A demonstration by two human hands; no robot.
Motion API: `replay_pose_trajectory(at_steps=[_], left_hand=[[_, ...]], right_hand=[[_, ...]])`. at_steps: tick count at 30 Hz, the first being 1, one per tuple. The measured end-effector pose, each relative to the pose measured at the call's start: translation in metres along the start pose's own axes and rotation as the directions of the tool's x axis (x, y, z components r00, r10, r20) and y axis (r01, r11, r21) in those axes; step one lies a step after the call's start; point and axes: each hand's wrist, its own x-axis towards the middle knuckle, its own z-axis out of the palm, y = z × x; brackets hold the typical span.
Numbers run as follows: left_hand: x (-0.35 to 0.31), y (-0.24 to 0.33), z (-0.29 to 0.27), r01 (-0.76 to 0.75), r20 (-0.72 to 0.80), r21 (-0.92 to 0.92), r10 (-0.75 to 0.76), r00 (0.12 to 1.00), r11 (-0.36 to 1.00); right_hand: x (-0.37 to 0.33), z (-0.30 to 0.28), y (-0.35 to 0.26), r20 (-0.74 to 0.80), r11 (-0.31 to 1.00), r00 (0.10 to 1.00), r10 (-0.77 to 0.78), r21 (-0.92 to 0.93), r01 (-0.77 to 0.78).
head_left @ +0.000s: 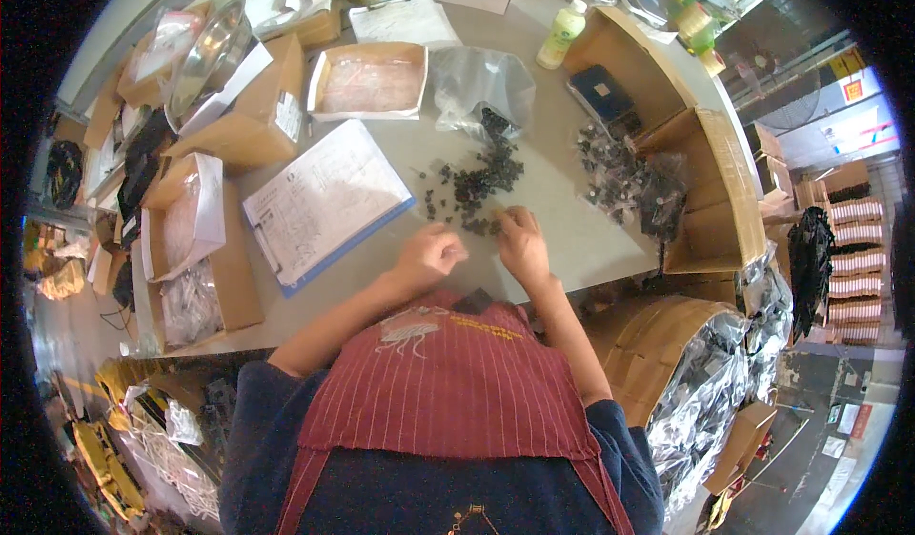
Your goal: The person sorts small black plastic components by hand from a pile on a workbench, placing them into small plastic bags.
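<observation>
On the left of the bench (572, 263), an open white box (181, 216) is seen with clear plastic inside; farther right, a clipboard (329, 201) with printed sheets is laid at a slant, and behind it a shallow tray (370, 80) is set; the left hand (434, 252) is held near the bench's front edge, its fingers curled inward and blurred, so that it cannot be told whether anything is gripped; beyond it, a clear bag (481, 78) is laid flat, with some of the small black pieces (486, 175) gathered at its nearer end and the rest strewn loosely toward the hands; by the right hand (519, 235) the near edge of these pieces is reached, its fingers bent and close together, though what is pinched, if anything, is hidden; farther right, a green bottle (562, 35) is stood upright, and a second heap (610, 168) of dark and pale pieces is spread before an open carton (710, 159); the sorting by hand is judged unfinished, many loose pieces being left; how much has been done cannot be told.
</observation>
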Motion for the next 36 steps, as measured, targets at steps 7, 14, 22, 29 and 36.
replay_pose_trajectory(at_steps=[7,14,22,29,36], left_hand=[[0.004,0.01,-0.002,0.053,-0.069,0.031,-0.051,0.996,0.998],[0.001,-0.005,0.006,-0.001,-0.048,-0.122,-0.005,0.999,0.993],[0.003,0.007,-0.001,0.192,0.03,-0.149,-0.19,0.981,0.97],[0.003,0.005,0.005,0.197,0.079,-0.184,-0.185,0.98,0.963],[0.005,0.012,0.0,0.212,0.078,-0.308,-0.197,0.977,0.928]], right_hand=[[0.0,-0.004,-0.003,0.063,0.997,0.995,0.071,-0.02,-0.07],[-0.003,-0.009,0.006,0.083,0.981,0.98,0.18,-0.088,-0.173],[-0.002,-0.03,-0.03,0.132,0.911,0.959,0.25,0.303,-0.279],[0.01,-0.044,-0.056,0.106,0.943,0.994,0.019,0.329,-0.053],[0.014,-0.043,-0.062,0.136,0.896,0.991,-0.009,0.442,-0.052]])
